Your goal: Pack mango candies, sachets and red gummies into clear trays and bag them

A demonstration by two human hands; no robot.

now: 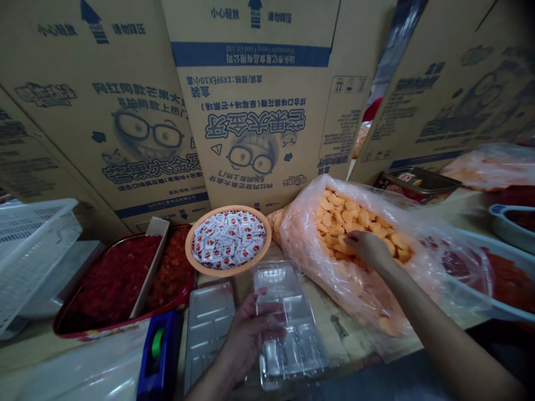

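- We take the clear tray (295, 340) as our main thing: it is near the middle of the scene, just right of a second clear tray (209, 328).
- Our left hand (246, 328) grips its left edge, fingers bent against the plastic; we cannot tell exactly which lie beneath.
- Our right hand (370, 249) reaches into the open plastic bag (298, 223), to the right and farther off, fingertips drawn together among the orange pieces (334, 209). We cannot tell whether they pinch one.
- We judge the step in hand to be picking out pieces while the tray is kept ready.
- The next move, we think, calls for a light but sure pinch and a steady left hand.
- Beyond the trays stands a bowl (190, 248) of printed sachets (229, 239); left of it, a divided container (58, 323) of red and orange-red pieces.
- Near left we have a blue tape dispenser (156, 362); cardboard boxes (267, 83) wall off the far side.
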